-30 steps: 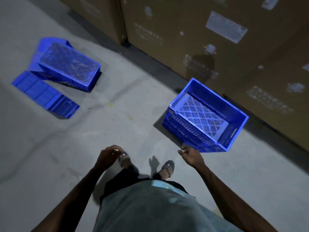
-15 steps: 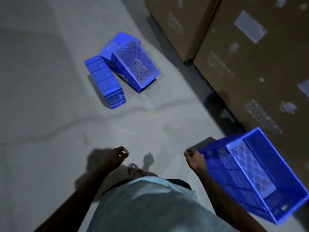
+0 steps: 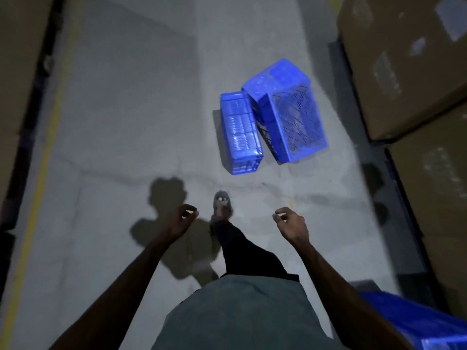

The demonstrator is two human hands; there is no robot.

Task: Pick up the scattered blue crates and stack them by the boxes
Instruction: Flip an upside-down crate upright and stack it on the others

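- Ahead, two blue plastic mesh crates lay touching on the grey concrete floor: the side-lying crate on the left, the bottom-up crate on the right, tilted.
- Both sat near the big brown cardboard boxes along the right wall, not stacked.
- The third blue crate was in the lower right corner, just beside the boxes, partly hidden by the right forearm.
- Left hand: fingers loosely curled, grasping nothing.
- Right hand: same, fingers loosely curled, nothing held.
- Both hands hung over the floor, well apart from the two crates, with a sandalled foot between them.
- A yellow floor line ran down the left side.
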